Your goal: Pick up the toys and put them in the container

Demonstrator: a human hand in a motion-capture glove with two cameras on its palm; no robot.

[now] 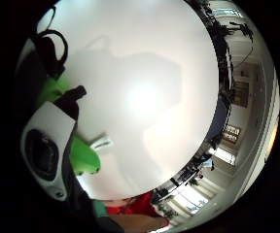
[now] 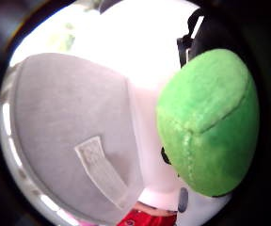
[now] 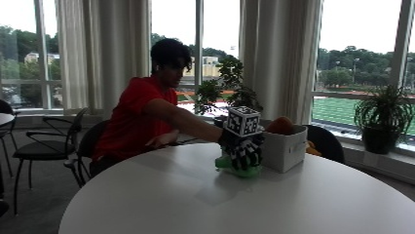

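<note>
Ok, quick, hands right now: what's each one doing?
Gloved right hand: fingers curled round the green toy beside the container.
Bare hand: on the table edge, holding nothing.

Person in red, one gloved grip

We see a short-sleeved red shirt (image 3: 133,119) on the person; the right hand (image 3: 243,148) wears a black glove with pale markings across its fingers, and from the palm views black straps (image 1: 52,48) loop beside a white plastic housing (image 1: 45,145).
</note>
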